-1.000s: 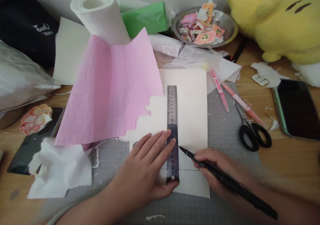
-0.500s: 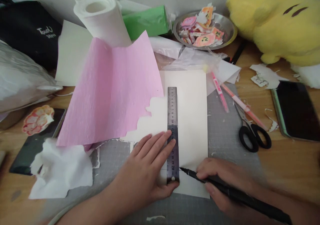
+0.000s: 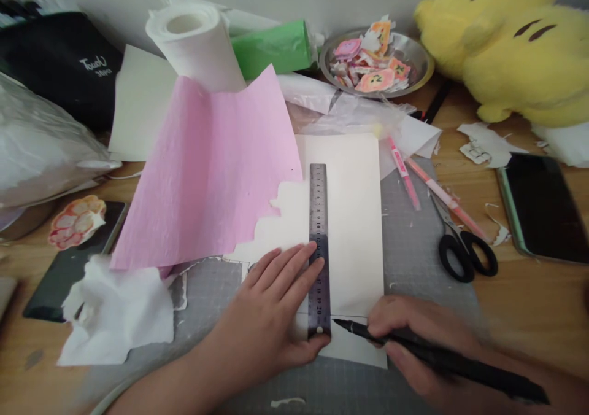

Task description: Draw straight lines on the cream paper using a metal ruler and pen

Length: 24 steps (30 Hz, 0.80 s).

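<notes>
A steel ruler (image 3: pixel 318 200) lies lengthwise on a sheet of white card (image 3: pixel 354 218). Across its lower half rests my left hand (image 3: pixel 276 310), fingers stretched out flat, two fingertips on the metal and the thumb by the bottom end. My right hand (image 3: pixel 414 323) is closed around a black pen (image 3: pixel 442 356). The pen's tip points at the card just right of the ruler, slightly below a thin dark line; whether it touches is unclear. Pink crepe paper (image 3: pixel 216 175) covers the card's left side.
Beneath the card is a grey cutting mat (image 3: pixel 405 249). Black-handled scissors (image 3: pixel 464 249), two pink markers (image 3: pixel 405 172) and a phone (image 3: pixel 545 206) lie right. Behind stand a paper roll (image 3: pixel 197 46) and a metal bowl (image 3: pixel 423 74) of cutouts. Crumpled white paper (image 3: pixel 124 317) is left.
The pen tip has shifted slightly down from the dark line, and my right hand has moved a little right. My left hand stays on the ruler. The view has tilted slightly.
</notes>
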Motion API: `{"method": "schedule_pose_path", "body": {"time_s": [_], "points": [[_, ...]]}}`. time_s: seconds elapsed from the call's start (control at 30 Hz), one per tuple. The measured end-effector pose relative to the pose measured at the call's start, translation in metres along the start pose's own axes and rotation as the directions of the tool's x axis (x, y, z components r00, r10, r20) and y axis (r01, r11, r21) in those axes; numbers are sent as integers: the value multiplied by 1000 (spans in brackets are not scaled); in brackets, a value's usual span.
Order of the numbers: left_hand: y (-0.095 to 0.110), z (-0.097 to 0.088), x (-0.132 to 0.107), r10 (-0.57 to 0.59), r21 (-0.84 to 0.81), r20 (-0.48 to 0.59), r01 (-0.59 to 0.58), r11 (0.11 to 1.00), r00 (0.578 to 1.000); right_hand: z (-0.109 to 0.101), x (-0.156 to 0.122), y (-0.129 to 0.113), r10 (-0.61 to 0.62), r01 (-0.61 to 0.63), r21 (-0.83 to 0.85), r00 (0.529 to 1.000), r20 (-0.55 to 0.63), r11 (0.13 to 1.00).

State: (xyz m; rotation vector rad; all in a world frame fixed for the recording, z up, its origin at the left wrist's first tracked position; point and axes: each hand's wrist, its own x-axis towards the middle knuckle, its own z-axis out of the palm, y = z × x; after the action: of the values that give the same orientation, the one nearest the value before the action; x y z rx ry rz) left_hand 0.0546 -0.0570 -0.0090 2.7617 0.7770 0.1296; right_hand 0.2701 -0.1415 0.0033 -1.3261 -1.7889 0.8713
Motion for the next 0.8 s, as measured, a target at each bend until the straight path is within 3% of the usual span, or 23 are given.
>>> {"method": "schedule_pose_path", "body": {"time_s": [0.13, 0.27, 0.5, 0.8], "points": [[-2, -1, 0, 9, -7, 14, -9, 1000, 1000, -7, -1, 2, 155, -146, 84, 982, -110, 986], [-2, -6, 1, 11, -13, 37, -11, 1000, 999, -8, -3, 9, 265, -239, 200, 957, -115, 950], [-1, -7, -1, 46, -17, 42, -45, 999, 998, -6, -3, 13, 330, -299, 206, 934, -136, 932], [5, -10, -4, 137, 94, -128, -125, 988, 982, -7, 2, 12, 337, -315, 159, 931, -140, 936]]}}
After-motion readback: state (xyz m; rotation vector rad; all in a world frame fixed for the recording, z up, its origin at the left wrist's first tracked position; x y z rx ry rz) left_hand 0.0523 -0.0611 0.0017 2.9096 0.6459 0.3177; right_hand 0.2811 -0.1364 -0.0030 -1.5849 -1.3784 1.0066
